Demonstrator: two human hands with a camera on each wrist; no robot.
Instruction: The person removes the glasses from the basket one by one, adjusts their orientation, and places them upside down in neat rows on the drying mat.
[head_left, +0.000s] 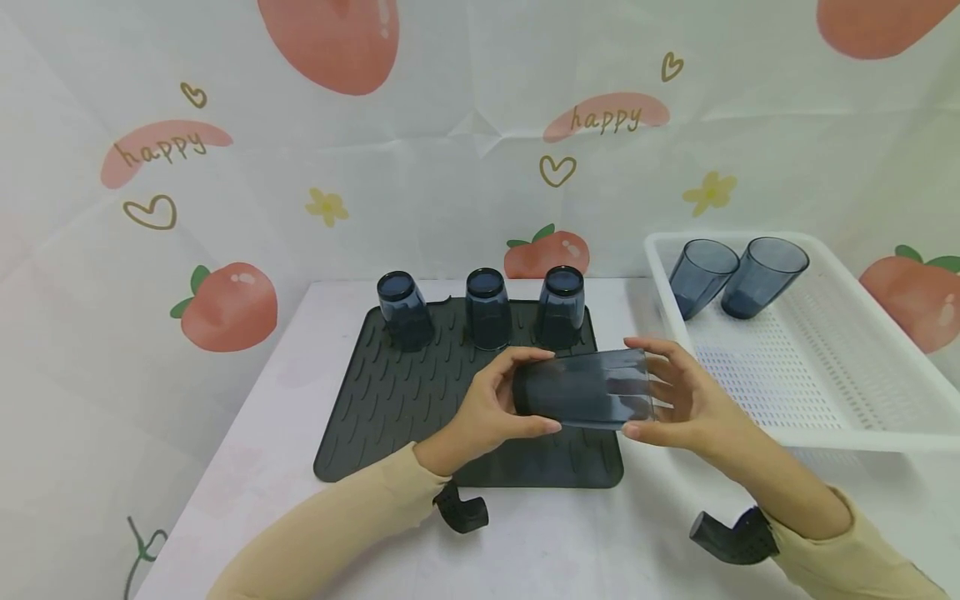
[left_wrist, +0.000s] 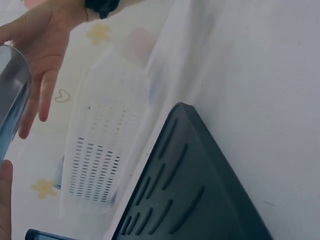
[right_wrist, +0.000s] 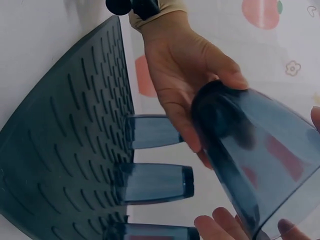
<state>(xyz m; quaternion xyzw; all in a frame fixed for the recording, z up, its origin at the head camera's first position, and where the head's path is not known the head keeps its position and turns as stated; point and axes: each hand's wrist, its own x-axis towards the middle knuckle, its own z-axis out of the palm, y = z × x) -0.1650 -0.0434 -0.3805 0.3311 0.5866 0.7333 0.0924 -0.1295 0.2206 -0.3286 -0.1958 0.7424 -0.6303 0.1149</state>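
Observation:
A blue-tinted drinking glass (head_left: 581, 388) lies sideways in the air between both hands, over a dark ridged drying mat (head_left: 405, 400). My left hand (head_left: 491, 408) grips the thick base end, thumb on the near side; the right wrist view shows its fingers round the glass (right_wrist: 270, 150). At the mouth end, my right hand (head_left: 686, 400) holds the rim, its fingers behind and thumb in front. Three similar glasses stand upside down along the mat's far edge: a left one (head_left: 406, 312), a middle one (head_left: 487, 308) and a right one (head_left: 561, 307).
On the right sits a white perforated basket (head_left: 885, 358). Two blue glasses lean mouth-up in its far left corner, one (head_left: 701, 275) beside the other (head_left: 761, 275). A patterned cloth (head_left: 442, 100) hangs behind the white table (head_left: 277, 467).

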